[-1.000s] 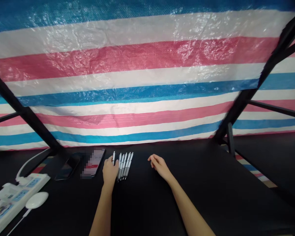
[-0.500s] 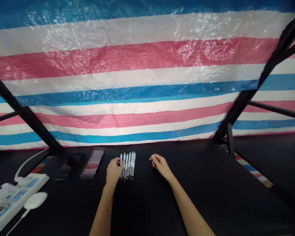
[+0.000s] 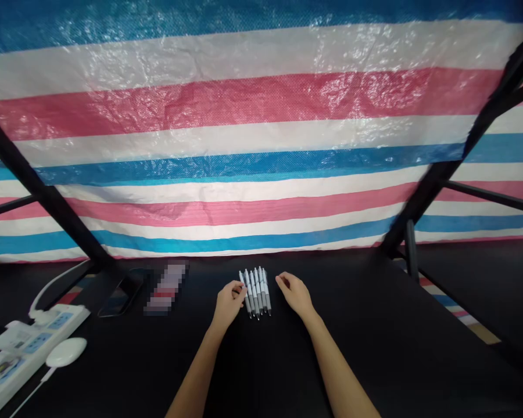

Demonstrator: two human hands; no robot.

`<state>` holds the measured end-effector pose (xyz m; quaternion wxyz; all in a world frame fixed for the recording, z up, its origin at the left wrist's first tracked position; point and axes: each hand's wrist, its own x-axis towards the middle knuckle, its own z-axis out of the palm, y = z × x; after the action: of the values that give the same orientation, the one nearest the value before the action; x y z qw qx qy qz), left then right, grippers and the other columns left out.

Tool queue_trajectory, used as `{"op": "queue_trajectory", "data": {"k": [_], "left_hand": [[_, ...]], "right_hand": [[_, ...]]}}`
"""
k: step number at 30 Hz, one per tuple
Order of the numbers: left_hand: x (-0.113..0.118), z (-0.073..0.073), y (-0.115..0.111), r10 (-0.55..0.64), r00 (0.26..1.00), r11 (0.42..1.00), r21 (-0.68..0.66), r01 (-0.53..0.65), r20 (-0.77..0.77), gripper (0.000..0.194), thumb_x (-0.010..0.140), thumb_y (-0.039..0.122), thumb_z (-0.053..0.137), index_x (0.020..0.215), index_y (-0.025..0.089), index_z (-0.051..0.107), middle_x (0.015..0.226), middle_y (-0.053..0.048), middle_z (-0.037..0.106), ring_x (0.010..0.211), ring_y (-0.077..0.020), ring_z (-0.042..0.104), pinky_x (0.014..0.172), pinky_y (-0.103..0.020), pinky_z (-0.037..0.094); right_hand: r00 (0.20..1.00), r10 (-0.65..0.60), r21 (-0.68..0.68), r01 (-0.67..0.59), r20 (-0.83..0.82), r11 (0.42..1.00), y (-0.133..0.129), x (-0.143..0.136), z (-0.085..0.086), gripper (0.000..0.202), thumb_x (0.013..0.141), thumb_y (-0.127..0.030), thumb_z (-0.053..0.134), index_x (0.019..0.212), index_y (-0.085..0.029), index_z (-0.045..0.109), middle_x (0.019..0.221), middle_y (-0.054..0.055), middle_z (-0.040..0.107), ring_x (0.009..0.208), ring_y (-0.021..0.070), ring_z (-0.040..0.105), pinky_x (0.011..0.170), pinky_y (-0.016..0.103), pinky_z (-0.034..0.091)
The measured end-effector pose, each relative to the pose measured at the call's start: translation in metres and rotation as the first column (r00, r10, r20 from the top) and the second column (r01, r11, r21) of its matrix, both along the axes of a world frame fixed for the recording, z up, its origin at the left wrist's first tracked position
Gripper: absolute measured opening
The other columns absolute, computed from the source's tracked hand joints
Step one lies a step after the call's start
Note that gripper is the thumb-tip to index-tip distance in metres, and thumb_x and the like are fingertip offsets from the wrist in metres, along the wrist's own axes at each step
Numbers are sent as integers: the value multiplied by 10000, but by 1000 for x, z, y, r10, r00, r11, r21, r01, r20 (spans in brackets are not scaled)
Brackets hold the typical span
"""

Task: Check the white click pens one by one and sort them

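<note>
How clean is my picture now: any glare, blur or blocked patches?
Head view: glare flecks the upper striped sheet; head view: a pixelated patch sits beside the dark phone; head view: the pens look slightly soft but can be told apart; head view: the black tabletop is too dark to show shadows.

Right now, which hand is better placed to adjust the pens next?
Probably the left: the left hand's fingertips seem to touch the leftmost pen, while black table shows between the pens and the right hand.
</note>
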<state>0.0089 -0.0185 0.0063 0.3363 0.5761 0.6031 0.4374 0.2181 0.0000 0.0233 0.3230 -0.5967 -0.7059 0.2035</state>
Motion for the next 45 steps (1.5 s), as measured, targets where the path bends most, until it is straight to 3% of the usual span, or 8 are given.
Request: {"op": "queue_trajectory", "data": {"k": [7, 13, 26, 34, 45], "left_hand": [[3, 2, -1, 20, 999, 999, 39, -21, 25, 271, 702, 370, 555, 848, 155, 635, 704, -22, 619, 558, -118, 569, 419, -225, 536], [4, 2, -3, 24, 999, 999, 47, -25, 26, 258, 705, 350, 552, 853, 156, 635, 713, -23, 626, 560, -112, 555, 409, -211, 530], [4, 0, -3, -7, 1000, 999, 35, 7, -7, 256, 694, 359, 559, 848, 162, 618, 712, -17, 609, 565, -118, 543, 443, -226, 508], [5, 4, -7, -88, 970, 973, 187, 132, -227, 273, 707, 320, 601, 944, 184, 615, 921, -30, 573, 535, -78, 535, 626, -276, 493], [6, 4, -8, -95, 961, 981, 138, 135, -260, 263, 729, 314, 592, 967, 202, 600, 961, -25, 565, 576, -91, 546, 632, -267, 478]], "right_hand": [[982, 3, 72, -17, 190, 997, 4, 3, -9, 284, 838, -233, 472, 1077, -206, 622, 1091, 69, 622, 1017, 241, 516, 864, 350, 390], [961, 16, 29, -25, 275, 999, 3, 0, -14, 363, 838, -261, 510, 1191, -216, 581, 1257, 86, 542, 1165, 249, 448, 926, 378, 369], [953, 70, 0, -74, 296, 997, 3, -3, -17, 338, 848, -299, 521, 1170, -245, 608, 1314, 87, 501, 1226, 259, 405, 971, 406, 333], [956, 67, 5, -71, 287, 997, 1, -2, -15, 350, 841, -294, 535, 1178, -234, 603, 1317, 90, 497, 1224, 246, 410, 980, 393, 328], [956, 69, 4, -73, 284, 997, 1, -3, -15, 345, 839, -293, 533, 1171, -236, 607, 1317, 92, 500, 1227, 250, 410, 976, 401, 333]]}}
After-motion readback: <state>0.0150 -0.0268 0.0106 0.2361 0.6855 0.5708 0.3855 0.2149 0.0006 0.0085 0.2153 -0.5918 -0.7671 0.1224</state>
